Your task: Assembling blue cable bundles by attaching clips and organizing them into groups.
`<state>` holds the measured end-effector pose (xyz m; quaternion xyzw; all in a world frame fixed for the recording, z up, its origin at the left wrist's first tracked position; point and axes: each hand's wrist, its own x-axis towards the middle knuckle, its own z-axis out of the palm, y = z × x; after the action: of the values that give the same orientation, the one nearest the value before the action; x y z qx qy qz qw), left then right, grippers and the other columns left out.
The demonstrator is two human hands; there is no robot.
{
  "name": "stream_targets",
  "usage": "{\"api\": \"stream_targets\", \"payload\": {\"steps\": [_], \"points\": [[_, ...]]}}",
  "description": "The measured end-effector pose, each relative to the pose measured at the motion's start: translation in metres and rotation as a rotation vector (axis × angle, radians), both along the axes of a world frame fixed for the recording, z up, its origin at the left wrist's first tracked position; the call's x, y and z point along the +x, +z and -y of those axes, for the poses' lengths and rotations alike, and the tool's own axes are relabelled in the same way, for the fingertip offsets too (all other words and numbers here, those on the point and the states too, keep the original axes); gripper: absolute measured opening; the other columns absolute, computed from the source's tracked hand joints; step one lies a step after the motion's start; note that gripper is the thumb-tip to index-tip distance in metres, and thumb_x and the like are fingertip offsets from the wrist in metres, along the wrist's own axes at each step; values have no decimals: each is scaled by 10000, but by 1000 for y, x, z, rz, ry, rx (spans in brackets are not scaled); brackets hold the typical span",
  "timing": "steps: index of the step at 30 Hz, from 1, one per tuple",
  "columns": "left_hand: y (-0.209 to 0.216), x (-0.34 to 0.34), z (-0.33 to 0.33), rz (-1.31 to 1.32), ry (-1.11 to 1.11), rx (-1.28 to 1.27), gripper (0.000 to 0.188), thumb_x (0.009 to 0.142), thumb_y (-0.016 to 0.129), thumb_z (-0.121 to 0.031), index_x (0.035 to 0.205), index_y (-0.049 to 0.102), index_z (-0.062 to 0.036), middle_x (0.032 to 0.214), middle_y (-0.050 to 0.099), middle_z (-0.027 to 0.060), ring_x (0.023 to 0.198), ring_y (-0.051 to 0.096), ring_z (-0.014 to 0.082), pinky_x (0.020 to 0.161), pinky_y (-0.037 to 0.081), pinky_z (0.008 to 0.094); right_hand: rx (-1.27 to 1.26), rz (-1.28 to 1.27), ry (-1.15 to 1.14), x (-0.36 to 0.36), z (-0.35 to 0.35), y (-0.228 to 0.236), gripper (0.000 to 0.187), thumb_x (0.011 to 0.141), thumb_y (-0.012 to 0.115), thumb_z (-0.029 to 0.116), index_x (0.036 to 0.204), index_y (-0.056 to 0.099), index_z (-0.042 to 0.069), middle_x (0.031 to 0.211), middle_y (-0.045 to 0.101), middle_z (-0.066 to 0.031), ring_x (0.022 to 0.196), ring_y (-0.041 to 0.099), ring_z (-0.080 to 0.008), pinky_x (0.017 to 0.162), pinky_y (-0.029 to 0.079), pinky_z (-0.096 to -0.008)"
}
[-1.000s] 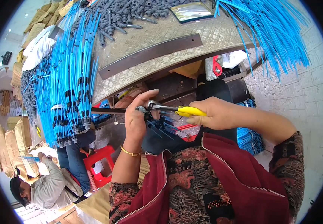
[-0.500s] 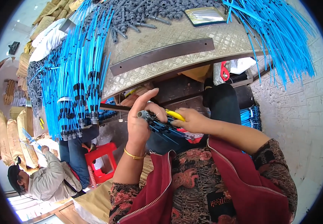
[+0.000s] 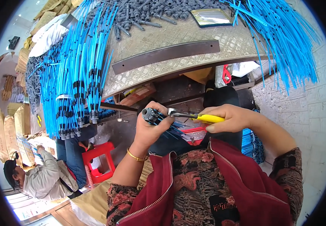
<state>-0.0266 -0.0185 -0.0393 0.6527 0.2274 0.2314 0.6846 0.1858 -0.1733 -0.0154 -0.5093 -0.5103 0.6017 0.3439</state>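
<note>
My left hand [image 3: 152,126] is closed around a bundle of thin blue tubes [image 3: 169,127] with a grey fitting [image 3: 146,112] at its end, held below the table edge. My right hand [image 3: 230,117] grips the yellow handle of a pair of pliers [image 3: 197,116], whose metal jaws point left and reach the left hand near the fitting. A gold bangle sits on my left wrist. Both hands are in front of my chest, over a red vest.
A patterned metal table [image 3: 178,45] carries a grey metal bar [image 3: 165,55], a heap of grey fittings [image 3: 148,11] and a flat tray [image 3: 211,17]. Long blue tubes [image 3: 76,71] hang off its left and right [image 3: 283,41]. A seated person [image 3: 38,177] and a red stool [image 3: 99,160] are lower left.
My hands have shifted slightly; the pliers now lie level with the jaws against the left hand's bundle, and my left fingers have curled shut around the tubes.
</note>
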Motion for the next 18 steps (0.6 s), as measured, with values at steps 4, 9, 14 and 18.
{"api": "stream_targets", "payload": {"steps": [4,9,14,18], "points": [[2,6,4,8,-82,-59,184,705,677,9,793,525,-46,769,570,7,712,518,57,656,436,212,56,95,54,6,3,8,384,825,611,218,1153,552,27,1183,536,-129,1061,531,-230,915,397,-326],[0,8,6,-26,-100,-3,187,692,683,9,789,533,-46,766,569,2,702,520,62,647,438,218,154,188,87,12,3,14,366,831,609,232,1132,564,29,1152,546,-138,1041,542,-259,894,411,-331],[-5,8,3,4,-147,-23,197,676,695,0,788,540,-47,763,562,0,705,520,65,647,436,223,195,307,95,10,5,16,322,845,597,249,1080,581,29,1037,594,-140,934,591,-261,800,457,-327],[-11,2,-4,51,-174,-57,244,668,732,-79,787,521,-50,758,547,17,701,514,96,640,427,237,56,371,108,-1,4,22,263,852,573,265,1015,600,60,819,623,-103,730,617,-248,666,472,-333]]}}
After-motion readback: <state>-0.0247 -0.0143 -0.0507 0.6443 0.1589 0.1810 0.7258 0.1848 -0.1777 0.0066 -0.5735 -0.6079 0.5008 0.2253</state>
